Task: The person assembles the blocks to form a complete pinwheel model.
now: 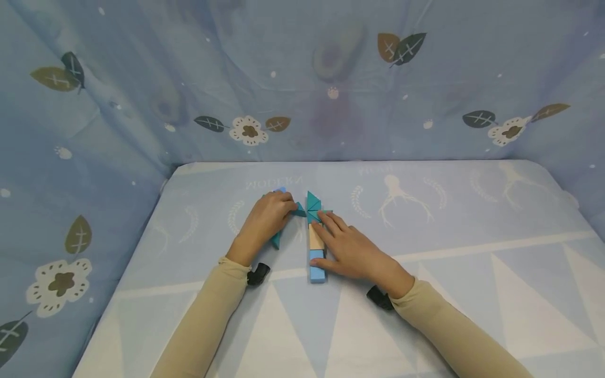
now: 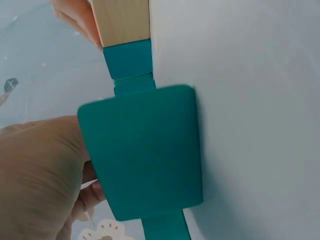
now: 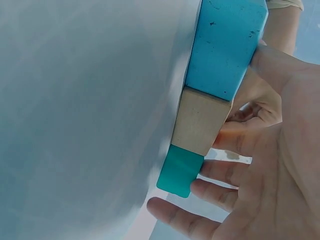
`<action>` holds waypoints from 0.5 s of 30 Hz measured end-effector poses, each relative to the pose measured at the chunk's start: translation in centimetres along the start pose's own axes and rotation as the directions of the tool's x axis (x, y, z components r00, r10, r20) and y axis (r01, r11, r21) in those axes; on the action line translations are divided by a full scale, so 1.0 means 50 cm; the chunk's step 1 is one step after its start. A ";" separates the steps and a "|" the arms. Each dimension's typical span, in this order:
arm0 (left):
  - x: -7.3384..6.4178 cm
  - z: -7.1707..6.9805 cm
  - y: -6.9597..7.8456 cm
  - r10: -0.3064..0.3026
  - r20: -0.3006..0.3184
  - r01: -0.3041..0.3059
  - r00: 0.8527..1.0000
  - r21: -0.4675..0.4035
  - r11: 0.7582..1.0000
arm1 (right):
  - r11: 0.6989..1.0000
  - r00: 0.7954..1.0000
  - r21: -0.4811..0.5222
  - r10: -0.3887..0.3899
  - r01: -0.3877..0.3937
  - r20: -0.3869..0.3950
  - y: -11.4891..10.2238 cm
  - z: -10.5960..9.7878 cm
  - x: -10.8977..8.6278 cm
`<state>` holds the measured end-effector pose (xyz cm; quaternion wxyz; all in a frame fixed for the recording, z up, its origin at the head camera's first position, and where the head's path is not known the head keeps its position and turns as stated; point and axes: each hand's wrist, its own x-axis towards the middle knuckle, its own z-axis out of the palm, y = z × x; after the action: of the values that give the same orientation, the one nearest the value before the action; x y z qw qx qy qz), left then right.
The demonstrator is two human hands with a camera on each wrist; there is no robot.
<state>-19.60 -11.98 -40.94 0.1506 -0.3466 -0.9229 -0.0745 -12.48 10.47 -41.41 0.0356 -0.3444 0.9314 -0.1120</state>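
Note:
A straight row of blocks lies on the table. Teal triangular blocks (image 1: 313, 201) form its far end, a natural-wood block (image 1: 315, 238) the middle, and a blue block (image 1: 317, 274) the near end. My right hand (image 1: 352, 251) rests along the row's right side with fingers extended, its thumb at the blue block and its fingertips by the wood and teal ones. My left hand (image 1: 268, 214) pinches a teal triangular block (image 1: 299, 210) just left of the row's far end; its fingertips are partly hidden. In the left wrist view another teal block (image 2: 142, 155) fills the foreground.
Under and beyond the left hand, a blue block (image 1: 280, 189) and a teal block (image 1: 276, 240) show partly. A patterned cloth covers the table (image 1: 425, 304). Blue floral curtain (image 1: 302, 79) hangs behind and at both sides.

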 end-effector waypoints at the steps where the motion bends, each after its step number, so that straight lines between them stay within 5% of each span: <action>1: 0.000 0.001 0.000 0.000 -0.006 0.000 1.000 -0.001 1.000 | 1.000 1.000 0.002 0.001 -0.001 0.003 0.000 0.001 0.000; 15: 0.001 0.008 0.007 -0.016 0.050 0.016 0.999 -0.001 1.000 | 1.000 1.000 0.024 0.005 -0.005 0.007 0.004 0.007 0.000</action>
<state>-19.47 -11.60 -41.29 0.1266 -0.3408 -0.9291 -0.0678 -12.58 10.54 -41.80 0.0432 -0.3423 0.9307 -0.1218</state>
